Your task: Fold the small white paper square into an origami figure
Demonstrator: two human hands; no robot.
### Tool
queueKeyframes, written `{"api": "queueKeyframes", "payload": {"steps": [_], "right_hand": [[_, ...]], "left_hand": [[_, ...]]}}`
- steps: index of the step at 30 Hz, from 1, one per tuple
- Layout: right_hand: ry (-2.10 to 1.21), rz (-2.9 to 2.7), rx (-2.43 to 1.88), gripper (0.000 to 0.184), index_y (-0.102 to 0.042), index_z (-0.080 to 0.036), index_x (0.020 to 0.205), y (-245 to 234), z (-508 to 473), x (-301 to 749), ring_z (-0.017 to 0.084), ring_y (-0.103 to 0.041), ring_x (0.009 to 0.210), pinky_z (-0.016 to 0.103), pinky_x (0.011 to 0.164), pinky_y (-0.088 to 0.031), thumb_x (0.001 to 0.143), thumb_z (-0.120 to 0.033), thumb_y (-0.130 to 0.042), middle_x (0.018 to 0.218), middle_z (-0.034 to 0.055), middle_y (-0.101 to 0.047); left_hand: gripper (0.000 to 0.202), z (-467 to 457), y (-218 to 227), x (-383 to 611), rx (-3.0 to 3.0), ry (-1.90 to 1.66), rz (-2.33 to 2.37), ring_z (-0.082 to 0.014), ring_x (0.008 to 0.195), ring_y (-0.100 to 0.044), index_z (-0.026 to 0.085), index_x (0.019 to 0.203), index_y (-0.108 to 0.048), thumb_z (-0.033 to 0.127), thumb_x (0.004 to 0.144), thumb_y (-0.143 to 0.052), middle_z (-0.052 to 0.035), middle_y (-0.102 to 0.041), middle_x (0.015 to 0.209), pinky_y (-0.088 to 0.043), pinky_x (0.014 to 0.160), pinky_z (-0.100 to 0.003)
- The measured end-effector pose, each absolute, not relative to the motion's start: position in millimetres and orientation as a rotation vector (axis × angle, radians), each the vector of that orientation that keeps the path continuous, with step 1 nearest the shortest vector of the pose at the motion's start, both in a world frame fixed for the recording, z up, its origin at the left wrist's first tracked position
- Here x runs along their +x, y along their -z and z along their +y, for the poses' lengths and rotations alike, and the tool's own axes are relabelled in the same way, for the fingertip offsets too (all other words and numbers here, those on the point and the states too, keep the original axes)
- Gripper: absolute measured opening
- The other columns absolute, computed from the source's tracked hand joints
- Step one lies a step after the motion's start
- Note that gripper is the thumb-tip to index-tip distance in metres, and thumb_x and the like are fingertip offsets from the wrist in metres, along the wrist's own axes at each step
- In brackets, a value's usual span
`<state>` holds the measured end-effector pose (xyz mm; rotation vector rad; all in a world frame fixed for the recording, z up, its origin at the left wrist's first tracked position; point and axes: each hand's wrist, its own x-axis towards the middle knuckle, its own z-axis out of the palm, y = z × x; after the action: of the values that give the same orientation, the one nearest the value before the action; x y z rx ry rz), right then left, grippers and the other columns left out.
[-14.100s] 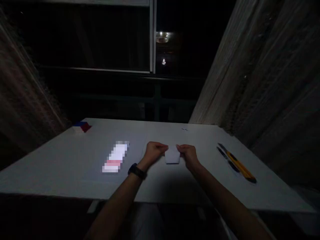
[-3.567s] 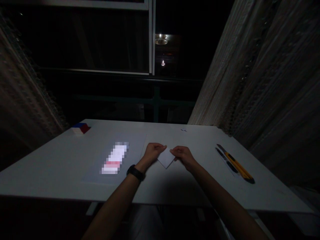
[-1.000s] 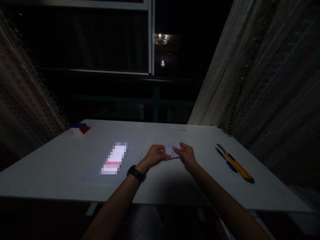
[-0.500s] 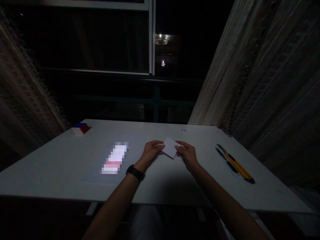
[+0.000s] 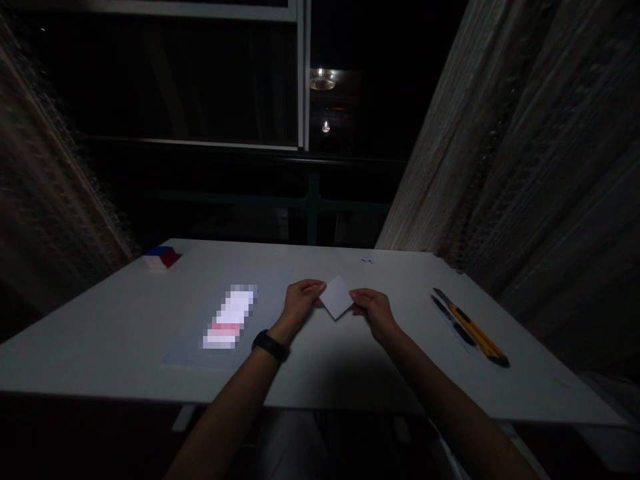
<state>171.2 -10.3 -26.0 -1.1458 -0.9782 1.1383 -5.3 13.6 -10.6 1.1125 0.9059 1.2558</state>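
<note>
A small white piece of folded paper (image 5: 337, 298), diamond-shaped from here, is held just above the table between my two hands. My left hand (image 5: 302, 301), with a dark band on its wrist, pinches the left corner between thumb and fingers. On the opposite corner, my right hand (image 5: 373, 307) has its thumb and fingers closed. Some fingertips are hidden behind the paper.
On the white table (image 5: 125, 333), a lit phone (image 5: 230, 317) lies on a pale sheet (image 5: 183, 353) to the left. A coloured cube (image 5: 161, 257) sits at the far left. A yellow cutter (image 5: 480, 333) and a dark pen-like tool (image 5: 453, 321) lie right. Small scraps (image 5: 367, 261) are at the back.
The paper has turned slightly and shifted a little left, its lower corner now pointing more straight towards me. Both hands have moved their grip out to its side corners.
</note>
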Motion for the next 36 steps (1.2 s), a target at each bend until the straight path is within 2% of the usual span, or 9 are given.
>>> {"api": "queueKeyframes", "payload": {"steps": [8, 14, 18, 23, 29, 32, 36], "right_hand": [[-1.207, -1.027, -1.135, 0.031, -0.064, -0.012, 0.065, 28.5, -8.7, 171.0, 0.012, -0.055, 0.048, 0.022, 0.044, -0.041, 0.056, -0.042, -0.07, 0.054, 0.004, -0.063], [-1.191, -1.05, -1.123, 0.033, -0.061, -0.013, 0.058, 28.0, -8.6, 170.4, 0.011, -0.053, 0.044, 0.022, 0.042, -0.04, 0.057, -0.045, -0.068, 0.051, 0.004, -0.061], [-1.122, -0.96, -1.125, 0.034, -0.062, -0.013, 0.065, 24.7, -10.1, 170.8, 0.013, -0.057, 0.048, 0.022, 0.042, -0.04, 0.056, -0.045, -0.069, 0.055, 0.0039, -0.062], [-1.057, -0.993, -1.103, 0.037, -0.061, -0.014, 0.079, 23.6, -11.2, 171.1, 0.014, -0.058, 0.048, 0.021, 0.04, -0.04, 0.059, -0.044, -0.067, 0.056, 0.0033, -0.063], [-1.047, -1.108, -1.072, 0.047, -0.059, -0.015, 0.098, 24.2, -12.0, 169.9, 0.013, -0.056, 0.048, 0.022, 0.042, -0.043, 0.061, -0.043, -0.066, 0.063, 0.0039, -0.065], [-1.049, -1.144, -1.071, 0.048, -0.061, -0.015, 0.098, 25.1, -11.8, 169.0, 0.013, -0.057, 0.051, 0.023, 0.043, -0.043, 0.059, -0.042, -0.066, 0.068, 0.0046, -0.066], [-0.98, -1.187, -1.091, 0.046, -0.063, -0.016, 0.098, 26.5, -11.4, 167.9, 0.015, -0.059, 0.059, 0.023, 0.045, -0.043, 0.058, -0.039, -0.067, 0.076, 0.0053, -0.067]], "left_hand": [[0.039, 8.5, 5.4, -3.7, 1.083, -1.213, 0.962, -0.0153, 0.056, -0.06, 0.006, 0.079, -0.062, 0.026, 0.049, -0.077, -0.0084, -0.065, 0.065, -0.05, 0.054, -0.027], [0.036, 9.7, 7.5, -3.9, 1.048, -1.202, 0.935, -0.0166, 0.06, -0.062, 0.007, 0.077, -0.062, 0.029, 0.051, -0.076, -0.0098, -0.066, 0.069, -0.052, 0.056, -0.027], [0.035, 10.0, 9.2, -4.8, 1.011, -1.193, 0.897, -0.0162, 0.062, -0.062, 0.006, 0.078, -0.062, 0.027, 0.054, -0.075, -0.0107, -0.066, 0.071, -0.053, 0.061, -0.028], [0.031, 11.9, 12.0, -6.1, 1.015, -1.19, 0.922, -0.0162, 0.061, -0.063, 0.006, 0.077, -0.061, 0.025, 0.056, -0.074, -0.0114, -0.066, 0.069, -0.052, 0.058, -0.026], [0.037, 9.5, 11.2, -4.7, 1.09, -1.094, 0.801, -0.019, 0.072, -0.063, 0.005, 0.088, -0.062, 0.031, 0.062, -0.069, -0.0147, -0.066, 0.084, -0.052, 0.067, -0.03], [0.04, 8.0, 10.4, -3.8, 1.095, -1.074, 0.805, -0.0202, 0.076, -0.063, 0.006, 0.091, -0.061, 0.028, 0.06, -0.071, -0.0147, -0.066, 0.088, -0.052, 0.069, -0.031], [0.039, 8.5, 10.5, -3.3, 1.065, -1.117, 0.862, -0.0209, 0.073, -0.063, 0.005, 0.088, -0.062, 0.026, 0.058, -0.072, -0.0142, -0.066, 0.082, -0.053, 0.066, -0.032]]}}
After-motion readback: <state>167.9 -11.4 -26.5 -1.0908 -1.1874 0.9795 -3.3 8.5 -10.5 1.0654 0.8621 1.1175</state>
